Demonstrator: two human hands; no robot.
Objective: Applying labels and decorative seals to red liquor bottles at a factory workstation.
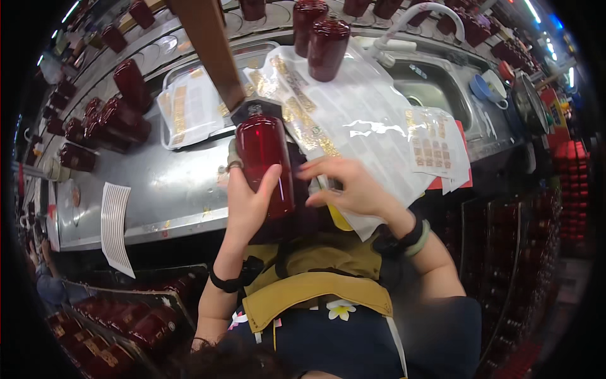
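My left hand [248,199] is wrapped round a glossy dark red jar [265,158] in front of my lap, its thumb lying along the jar's side. Just right of the jar is my right hand [347,186]. Its fingers are bent and spread apart, and nothing shows between them; I cannot tell whether the fingertips touch the jar. Beyond both hands lie pale sheets with gold stickers [309,129] on the steel counter [170,183]. A smaller sheet with gold squares [432,151] lies farther right.
Two dark red jars [328,50] stand at the back, and several more [117,120] crowd the left. A brown post [208,50] rises behind the held jar. At right are a sink [429,88], a white faucet [404,25] and a blue cup [483,88]. A striped strip [117,227] overhangs the front edge.
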